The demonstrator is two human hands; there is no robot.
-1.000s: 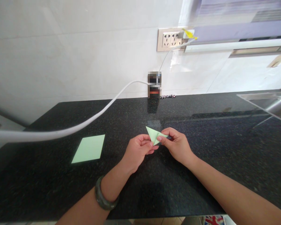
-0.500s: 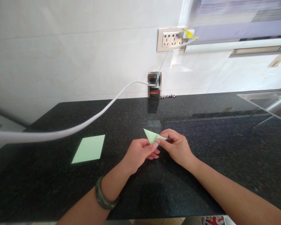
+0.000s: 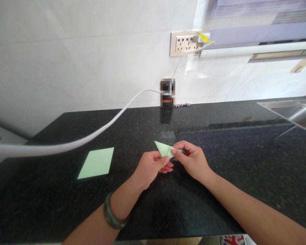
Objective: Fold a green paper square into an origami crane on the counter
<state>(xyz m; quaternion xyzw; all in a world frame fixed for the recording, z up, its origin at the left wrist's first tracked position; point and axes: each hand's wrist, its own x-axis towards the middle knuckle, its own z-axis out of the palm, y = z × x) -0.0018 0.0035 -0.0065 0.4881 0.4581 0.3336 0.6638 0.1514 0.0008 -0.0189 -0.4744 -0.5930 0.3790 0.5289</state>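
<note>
A light green sheet of paper (image 3: pixel 162 148), folded into a small pointed triangular shape, is held above the dark countertop between both hands. My left hand (image 3: pixel 154 166) pinches its lower left part, thumb on top and the other fingers curled beneath. On the right side, my right hand (image 3: pixel 191 157) grips the paper with its thumb pressed on the near face and its index finger behind. Parts of the folds are covered by the fingers. To the left, a second green sheet (image 3: pixel 97 162) lies flat on the counter.
The black speckled countertop (image 3: pixel 53 204) runs to a tiled wall. A phone-like device (image 3: pixel 167 93) leans there beside a beaded strap (image 3: pixel 183 105). A white cable (image 3: pixel 109 123) arcs across the left side. A socket panel (image 3: pixel 182 43) is on the wall; a steel sink (image 3: pixel 295 114) sits far right.
My right thumb has shifted slightly along the folded paper, and more of its face and a crease show between the thumbs. The other sheet still lies in place.
</note>
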